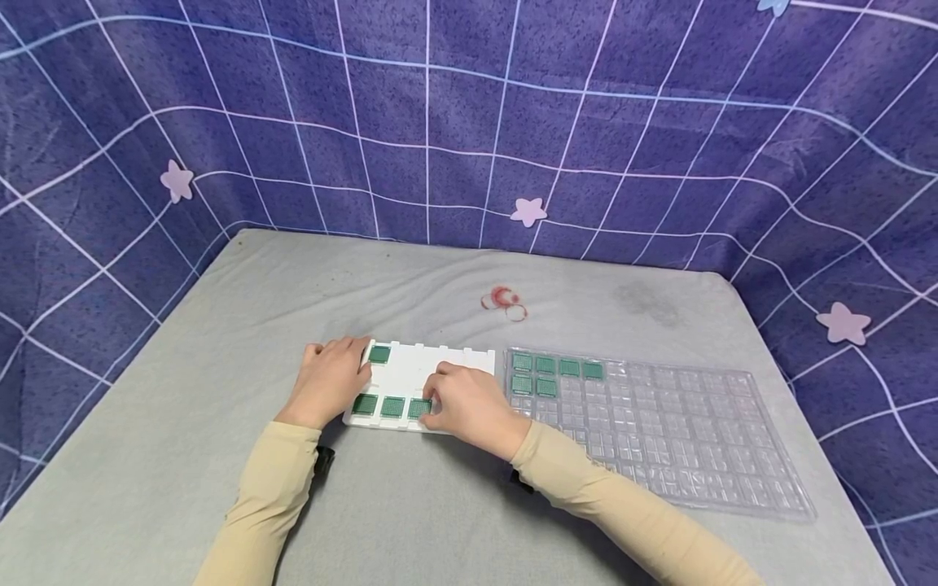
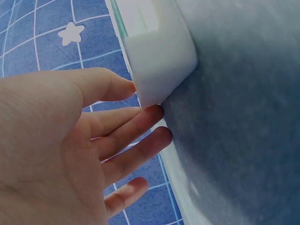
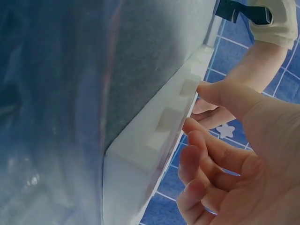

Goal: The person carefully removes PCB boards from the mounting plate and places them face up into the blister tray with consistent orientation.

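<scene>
A white tray [image 1: 405, 370] lies on the cloth-covered table with small green circuit boards in it. One green board [image 1: 379, 355] sits at its back left. Along the front row are a board at the left corner [image 1: 365, 404], a middle board [image 1: 392, 407] and a right-hand board [image 1: 420, 408]. My left hand [image 1: 331, 379] holds the tray's left end, thumb [image 2: 123, 88] at the rim and fingers at its side. My right hand [image 1: 469, 404] reaches over the tray, thumb and index finger pinching the right-hand board at its edges; in the right wrist view the rim hides that board.
To the right of the white tray, a clear plastic tray [image 1: 681, 431] with many pockets holds several green boards [image 1: 545, 365] at its back left. My right forearm crosses its front left part. Red ring marks [image 1: 502, 299] show on the grey cloth behind. A purple curtain [image 1: 469, 106] encloses the table.
</scene>
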A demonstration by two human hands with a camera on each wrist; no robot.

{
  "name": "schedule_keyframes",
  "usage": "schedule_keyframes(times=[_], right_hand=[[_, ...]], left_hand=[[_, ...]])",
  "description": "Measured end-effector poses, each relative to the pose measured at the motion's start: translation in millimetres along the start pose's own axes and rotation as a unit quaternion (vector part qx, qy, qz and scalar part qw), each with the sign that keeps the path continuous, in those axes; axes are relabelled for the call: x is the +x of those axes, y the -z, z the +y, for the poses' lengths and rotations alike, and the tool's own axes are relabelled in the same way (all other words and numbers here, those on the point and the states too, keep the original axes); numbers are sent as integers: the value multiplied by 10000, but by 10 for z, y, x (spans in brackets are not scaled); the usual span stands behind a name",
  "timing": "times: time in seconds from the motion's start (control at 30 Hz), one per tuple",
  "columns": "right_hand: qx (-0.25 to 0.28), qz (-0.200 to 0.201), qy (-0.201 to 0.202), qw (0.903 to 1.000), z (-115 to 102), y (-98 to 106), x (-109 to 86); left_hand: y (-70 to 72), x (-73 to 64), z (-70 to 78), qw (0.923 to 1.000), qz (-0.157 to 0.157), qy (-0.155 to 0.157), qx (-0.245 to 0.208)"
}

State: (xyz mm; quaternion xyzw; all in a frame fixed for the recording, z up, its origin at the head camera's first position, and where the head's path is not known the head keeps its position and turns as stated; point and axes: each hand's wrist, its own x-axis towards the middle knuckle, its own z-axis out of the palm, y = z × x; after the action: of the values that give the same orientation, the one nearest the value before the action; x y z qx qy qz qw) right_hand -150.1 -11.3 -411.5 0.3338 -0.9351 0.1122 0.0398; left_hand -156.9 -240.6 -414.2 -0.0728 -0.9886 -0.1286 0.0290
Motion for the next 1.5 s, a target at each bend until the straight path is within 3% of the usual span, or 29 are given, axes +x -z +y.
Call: schedule_keyframes(times=[0.93,1.5], right_hand=[[390,64,-14,9992,65,196,-5],[555,133,-433,9974,138,353,-106]], left_hand=[[9,8,7,10000,-11,-23,64],[-4,1,-2,10000,-57,-6,21]])
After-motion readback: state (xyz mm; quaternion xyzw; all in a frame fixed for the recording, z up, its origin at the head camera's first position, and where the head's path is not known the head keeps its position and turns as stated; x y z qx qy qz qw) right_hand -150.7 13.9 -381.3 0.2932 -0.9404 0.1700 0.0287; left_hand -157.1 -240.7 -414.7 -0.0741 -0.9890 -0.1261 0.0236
